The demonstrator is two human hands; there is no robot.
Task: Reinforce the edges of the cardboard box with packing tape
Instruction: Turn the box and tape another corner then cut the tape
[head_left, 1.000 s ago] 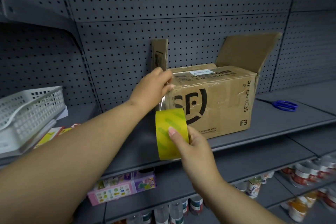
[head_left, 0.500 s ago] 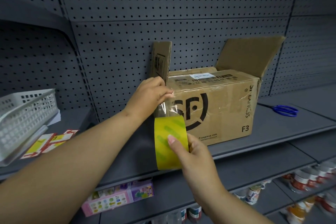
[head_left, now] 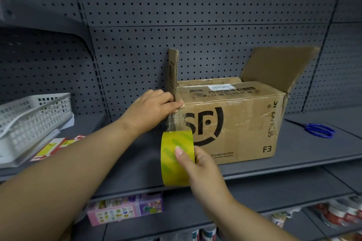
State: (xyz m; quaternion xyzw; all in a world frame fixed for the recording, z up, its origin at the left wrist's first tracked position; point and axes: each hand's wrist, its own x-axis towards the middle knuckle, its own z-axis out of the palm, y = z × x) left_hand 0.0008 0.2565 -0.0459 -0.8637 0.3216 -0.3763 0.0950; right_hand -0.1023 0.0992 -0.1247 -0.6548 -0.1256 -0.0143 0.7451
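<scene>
Grey metal shelf (head_left: pixel 305 148) w/ perforated pegboard (head_left: pixel 195 6) back wall; more shelves below w/ a pink carton (head_left: pixel 125 209) & jars, too blurred to count. Cardboard box (head_left: pixel 235 123) sits mid-shelf, 2 end flaps standing up, 2 long flaps folded shut. Left hand (head_left: pixel 152 107) is at the box's 10 o'clock, fingers laid over the top front-left corner, pressing the clear tape strip (head_left: pixel 173 121) onto it. Right hand (head_left: pixel 199 164) is at the box's 7 o'clock, just off the front face, thumb & fingers clamped round the yellow tape roll (head_left: pixel 172 162); strip runs taut from roll up to corner. Count: 1 box, 1 roll, 1 pr blue scissors (head_left: pixel 319 130) at 3 o'clock of box, well apart, 1 white basket (head_left: pixel 35 115) at 9 o'clock, red/yellow cards (head_left: pixel 52 148) beside it.
</scene>
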